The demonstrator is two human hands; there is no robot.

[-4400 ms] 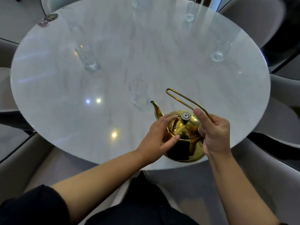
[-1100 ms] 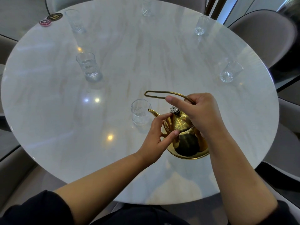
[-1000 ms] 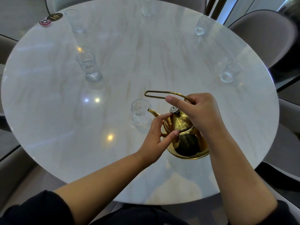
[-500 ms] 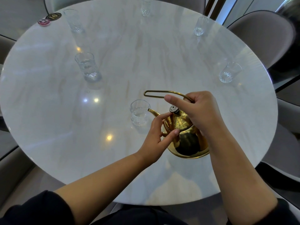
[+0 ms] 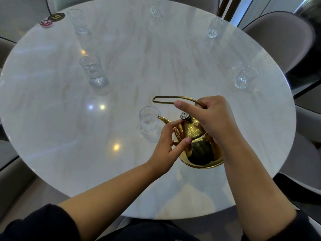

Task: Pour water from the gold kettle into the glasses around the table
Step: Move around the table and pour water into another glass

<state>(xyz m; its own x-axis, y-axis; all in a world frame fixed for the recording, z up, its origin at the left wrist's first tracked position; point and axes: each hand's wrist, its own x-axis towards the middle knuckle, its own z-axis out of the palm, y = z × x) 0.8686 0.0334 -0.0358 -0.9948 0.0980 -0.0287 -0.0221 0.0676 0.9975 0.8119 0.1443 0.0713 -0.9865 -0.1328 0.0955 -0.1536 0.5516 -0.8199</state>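
Pouring into the nearest glass is judged to be the step in hand. The gold kettle is held tilted forward over the near part of the table, with its spout brought to the rim of that glass; whether the two touch cannot be determined, and no stream can be made out. Some water appears to be contained in the glass, but the level cannot be read.

The right hand is closed round the wire handle, with the index finger extended along it. The left hand is closed on nothing: its fingers are extended and laid against the lid just below the knob, and the thumb is pressed on the kettle's shoulder, so that the lid is presumably secured against slipping.

Five further glasses are set round the table: the left glass, the far-left glass, the far glass, the far-right glass and the right glass. Once the nearest glass is judged full, the tilt is to be reduced, the spout raised clear of the rim, and the kettle carried to the next glass with the lid restrained. The far glasses lie well apart from the kettle, so a long reach or a change of position is likely to be required
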